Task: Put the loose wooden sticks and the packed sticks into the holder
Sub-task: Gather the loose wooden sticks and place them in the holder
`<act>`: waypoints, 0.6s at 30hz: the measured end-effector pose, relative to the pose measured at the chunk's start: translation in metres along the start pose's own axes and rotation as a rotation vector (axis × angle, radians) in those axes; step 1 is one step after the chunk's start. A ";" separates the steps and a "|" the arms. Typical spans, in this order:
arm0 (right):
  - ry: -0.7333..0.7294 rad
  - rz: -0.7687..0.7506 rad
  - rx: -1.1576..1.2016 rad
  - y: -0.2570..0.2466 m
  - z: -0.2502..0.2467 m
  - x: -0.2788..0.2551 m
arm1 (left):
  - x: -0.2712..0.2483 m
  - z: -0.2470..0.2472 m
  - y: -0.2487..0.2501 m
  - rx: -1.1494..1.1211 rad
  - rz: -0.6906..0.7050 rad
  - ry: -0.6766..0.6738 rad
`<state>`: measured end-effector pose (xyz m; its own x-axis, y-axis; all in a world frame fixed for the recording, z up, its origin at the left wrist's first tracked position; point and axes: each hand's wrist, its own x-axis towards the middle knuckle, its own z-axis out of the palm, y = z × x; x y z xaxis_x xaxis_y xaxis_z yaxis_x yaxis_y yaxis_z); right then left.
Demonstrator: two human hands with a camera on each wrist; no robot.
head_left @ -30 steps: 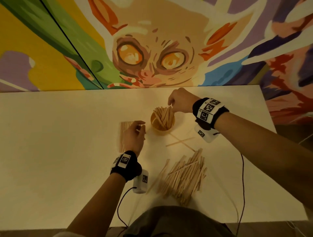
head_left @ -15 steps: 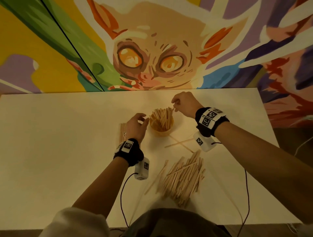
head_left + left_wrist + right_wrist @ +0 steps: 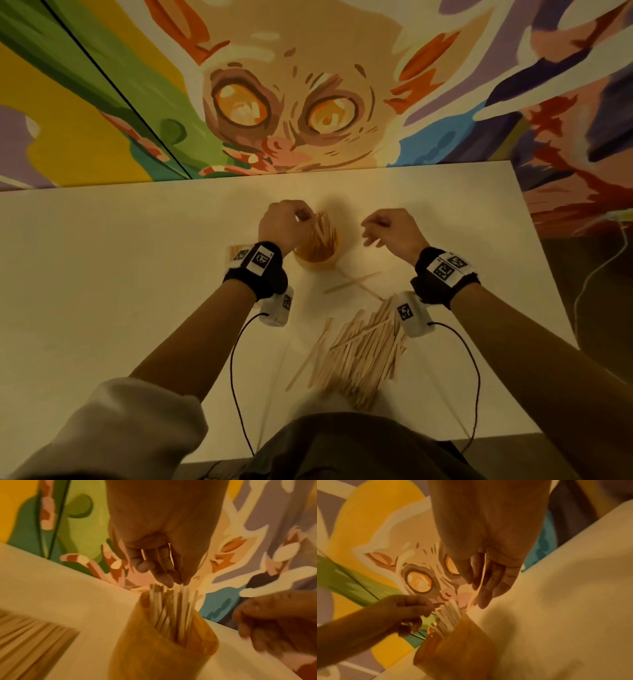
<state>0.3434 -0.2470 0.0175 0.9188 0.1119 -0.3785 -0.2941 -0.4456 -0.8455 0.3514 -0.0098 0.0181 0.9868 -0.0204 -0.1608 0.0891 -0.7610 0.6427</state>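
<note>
Nearest the camera, a dark garment and a pale sleeve (image 3: 113,428) are cut off by the bottom edge of the head view. Just past that, a loose pile of flat wooden sticks (image 3: 359,356) is spread on the white table (image 3: 102,291), with two more stray sticks (image 3: 354,282) crossed a bit further out. Black wristbands are worn on both wrists, and square black-and-white marker tags are stuck on them; no readable writing can be made out, just the coded patterns.

Further back, the amber holder (image 3: 317,253) is seen between the hands, already stuffed with upright sticks. The left hand (image 3: 284,226) is curled over the holder's rim, and in the left wrist view its fingertips (image 3: 164,577) are pinched on the tops of the sticks in the holder (image 3: 173,601). The right hand (image 3: 394,229) is held just beside the holder on the other side, fingers loosely extended and nothing held in it.

The packed sticks (image 3: 234,250) are mostly hidden behind the left wrist, only a corner showing on the table; in the left wrist view they're a blurry striped slab (image 3: 30,641). Both wrist pictures are pretty smeared.

At the back, a painted wall mural (image 3: 284,113) with a big-eyed creature is seen.
</note>
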 end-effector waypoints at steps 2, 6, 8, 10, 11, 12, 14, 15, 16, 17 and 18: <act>-0.036 0.053 -0.027 0.022 -0.005 -0.020 | 0.006 0.003 0.016 0.021 0.050 -0.049; -0.072 0.169 -0.108 0.067 -0.012 -0.062 | -0.001 0.007 0.030 -0.053 0.122 -0.035; -0.081 0.249 -0.160 0.092 -0.015 -0.085 | -0.019 0.009 0.030 -0.119 0.166 -0.017; -0.106 0.329 -0.220 0.115 -0.017 -0.109 | -0.045 0.013 0.023 -0.171 0.192 -0.023; -0.121 0.368 -0.251 0.127 -0.017 -0.121 | -0.059 0.017 0.017 -0.187 0.185 -0.040; -0.138 0.406 -0.287 0.136 -0.017 -0.133 | -0.074 0.021 0.009 -0.199 0.166 -0.066; -0.165 0.462 -0.364 0.151 -0.016 -0.155 | -0.102 0.031 -0.012 -0.177 0.107 -0.130; -0.176 0.482 -0.389 0.155 -0.015 -0.165 | -0.114 0.038 -0.024 -0.128 0.069 -0.172; -0.188 0.499 -0.401 0.158 -0.012 -0.174 | -0.127 0.045 -0.036 -0.060 0.024 -0.221; -0.201 0.522 -0.397 0.160 -0.008 -0.182 | -0.138 0.052 -0.049 0.015 -0.027 -0.277; -0.217 0.549 -0.382 0.161 -0.004 -0.189 | -0.149 0.058 -0.060 0.092 -0.086 -0.337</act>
<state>0.1240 -0.3434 -0.0453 0.5792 -0.0612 -0.8129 -0.5506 -0.7647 -0.3348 0.1911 0.0008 -0.0401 0.8746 -0.1544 -0.4595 0.1426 -0.8240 0.5483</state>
